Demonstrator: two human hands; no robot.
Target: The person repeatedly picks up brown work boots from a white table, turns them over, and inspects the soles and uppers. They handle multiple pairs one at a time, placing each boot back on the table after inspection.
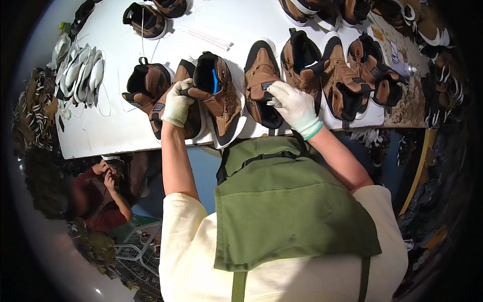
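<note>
My left hand, in a white glove, grips the padded tongue of a brown and black high-top shoe at the table's near edge. A blue strip shows inside that shoe's opening. My right hand, gloved with a green cuff, has its fingers bent together at the tongue of another brown shoe, whose toe points away from me. Just what the fingertips pinch there is partly hidden. Beside my left wrist stands a brown shoe. Right of my right hand are more shoes.
The white table carries further shoes at the back. A bundle of white shoe-shaped pieces lies at its left, a spray can at its right. Below left, a person sits near a wire rack.
</note>
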